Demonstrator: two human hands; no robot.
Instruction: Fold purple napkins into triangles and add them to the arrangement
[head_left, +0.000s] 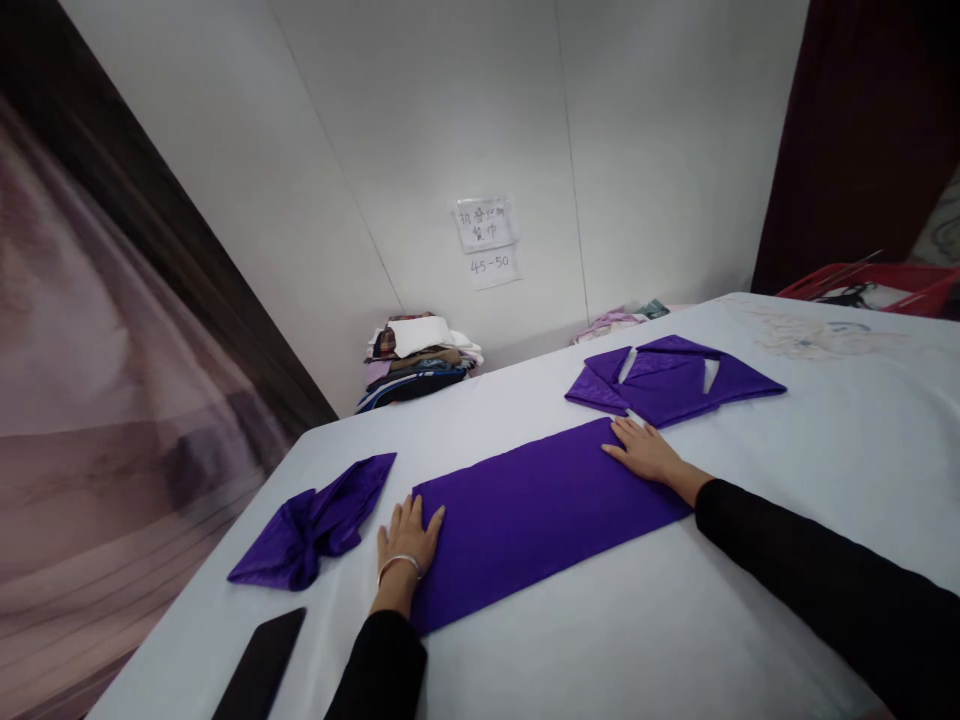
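Note:
A purple cloth napkin (540, 515), folded into a long flat rectangle, lies at a slant across the white-covered table (555, 650). My left hand (409, 535), with a silver bangle at the wrist, rests flat at its left end, fingers stretched out. At the far right corner my right hand (643, 448) lies palm down, fingers spread on the cloth. Left of my left hand is a purple napkin shaped like a bow (311, 530). Just beyond my right hand sit more folded purple napkins (671, 380) with small white parts showing.
A dark flat object (262, 660) lies near the front left. Stacked clothes (416, 360) stand behind the table, near a wall bearing a paper sign (486, 225). More fabric (615, 322) and a red basket (877, 285) are at the back right. A curtain (112, 420) hangs on the left.

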